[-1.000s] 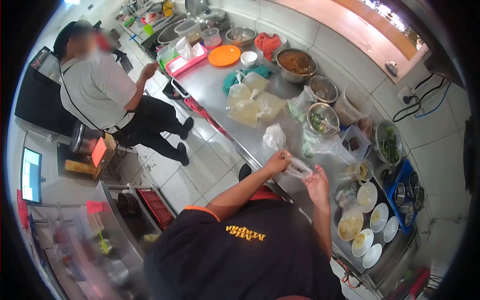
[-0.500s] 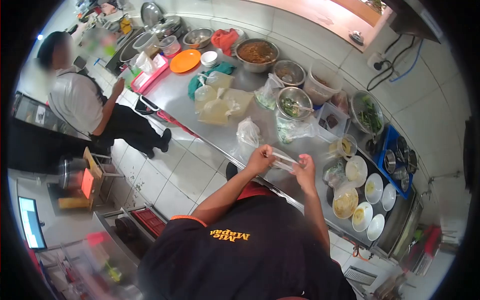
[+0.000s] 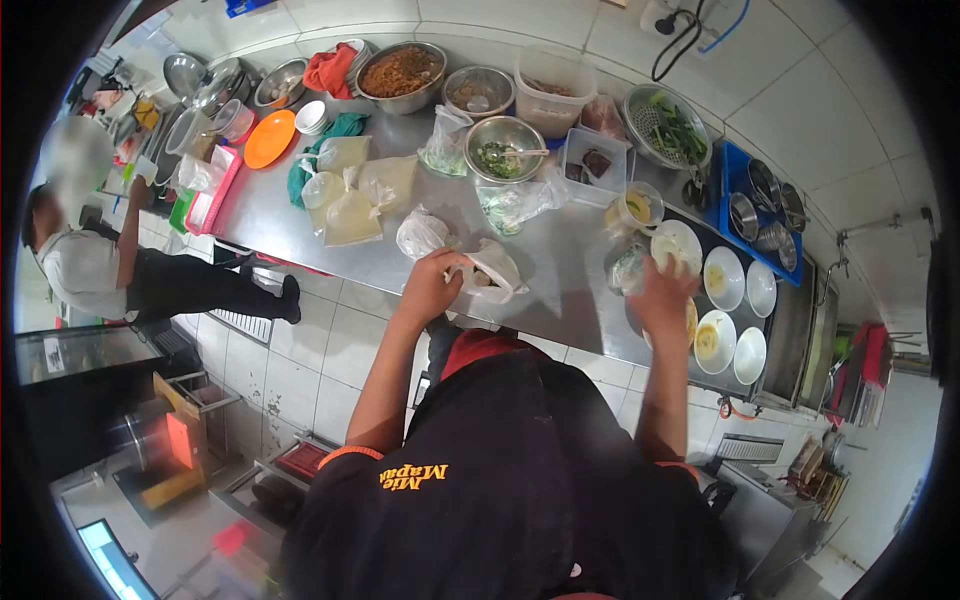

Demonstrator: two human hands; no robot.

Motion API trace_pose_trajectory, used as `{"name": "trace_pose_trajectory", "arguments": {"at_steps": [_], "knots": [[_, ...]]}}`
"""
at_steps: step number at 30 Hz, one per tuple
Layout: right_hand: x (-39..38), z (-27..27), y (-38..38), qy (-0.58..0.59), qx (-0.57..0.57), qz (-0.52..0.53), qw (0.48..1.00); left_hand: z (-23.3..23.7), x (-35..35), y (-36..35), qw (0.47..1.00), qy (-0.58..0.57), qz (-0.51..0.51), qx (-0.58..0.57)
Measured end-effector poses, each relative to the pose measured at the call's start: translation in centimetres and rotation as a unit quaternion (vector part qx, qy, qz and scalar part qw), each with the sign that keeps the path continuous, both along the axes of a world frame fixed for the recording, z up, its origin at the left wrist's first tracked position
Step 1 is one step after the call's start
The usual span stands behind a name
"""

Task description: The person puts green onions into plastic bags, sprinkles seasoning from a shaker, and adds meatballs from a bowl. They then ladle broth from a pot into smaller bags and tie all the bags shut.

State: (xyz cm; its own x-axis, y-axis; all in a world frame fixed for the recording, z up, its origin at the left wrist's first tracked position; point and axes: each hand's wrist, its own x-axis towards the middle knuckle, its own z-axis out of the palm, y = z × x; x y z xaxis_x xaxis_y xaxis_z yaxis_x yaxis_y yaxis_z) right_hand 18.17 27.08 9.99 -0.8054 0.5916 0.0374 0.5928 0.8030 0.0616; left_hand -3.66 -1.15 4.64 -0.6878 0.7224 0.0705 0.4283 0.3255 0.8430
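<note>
My left hand (image 3: 436,284) pinches the edge of an open white plastic bag (image 3: 495,272) lying on the steel counter, with something small and pale inside. A knotted white bag (image 3: 422,233) sits just behind that hand. My right hand (image 3: 668,296), smeared by motion, is over the near bowls at the right, beside a clear bag with green contents (image 3: 627,268); its fingers cannot be made out. Around it stand a white bowl (image 3: 676,246) and another bowl with yellow contents (image 3: 714,341).
Bags of pale liquid (image 3: 352,217) lie left of centre. Along the wall stand a bowl of reddish-brown food (image 3: 402,76), a metal bowl of chopped greens (image 3: 505,158) and a colander (image 3: 668,124). A blue tray (image 3: 735,178) holds metal bowls. Another person (image 3: 85,272) stands far left.
My hands have moved apart; the right went to the bowls, while the left holds the bag now lying on the counter. The view has shifted right. The other person's arm is raised higher.
</note>
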Motion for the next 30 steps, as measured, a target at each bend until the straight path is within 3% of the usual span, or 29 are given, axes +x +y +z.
{"name": "trace_pose_trajectory", "arguments": {"at_steps": [1, 4, 7, 10, 13, 15, 18, 20, 22, 25, 26, 30], "knots": [[1.4, -0.7, 1.0, -0.042, 0.084, -0.036, 0.995, 0.0, 0.1, -0.2, 1.000, 0.023, 0.008, 0.000], [4.1, -2.9, 4.3, -0.049, 0.158, 0.040, 0.985, -0.6, 0.3, -0.5, 0.993, 0.113, 0.030, 0.000], [3.1, -4.1, 6.4, 0.000, 0.081, 0.085, 0.993, -2.2, 0.3, -0.2, 0.977, 0.209, 0.047, -0.002], [1.1, -4.3, 6.7, 0.064, -0.096, 0.081, 0.990, -2.5, 0.7, -0.4, 0.967, 0.238, 0.085, -0.030], [-1.2, -2.5, 4.2, 0.171, -0.162, 0.062, 0.970, -2.4, 0.7, -0.7, 0.922, 0.342, 0.174, -0.045], [-3.2, -2.8, 4.1, 0.174, -0.200, 0.081, 0.961, -1.5, 0.8, -0.3, 0.888, 0.352, 0.289, -0.065], [-6.2, -3.3, 3.1, 0.167, -0.247, 0.120, 0.947, -2.9, -0.3, -0.5, 0.884, 0.289, 0.368, 0.003], [-8.8, -3.5, 1.9, 0.158, -0.282, 0.140, 0.936, -4.6, -1.6, -1.1, 0.917, 0.189, 0.350, 0.029], [-11.8, -4.8, 1.4, 0.121, -0.273, 0.086, 0.951, -6.0, -2.5, -2.0, 0.956, 0.054, 0.287, 0.000], [-14.6, -6.5, 1.0, 0.134, -0.279, 0.054, 0.949, -8.0, -2.8, -2.1, 0.951, 0.017, 0.309, 0.018], [-15.3, -6.6, 0.8, 0.141, -0.278, 0.064, 0.948, -5.5, -1.7, -1.5, 0.942, -0.021, 0.320, 0.095], [-16.4, -6.1, -0.5, 0.177, -0.232, 0.156, 0.944, -4.1, -1.4, -2.5, 0.946, 0.000, 0.322, 0.041]]}}
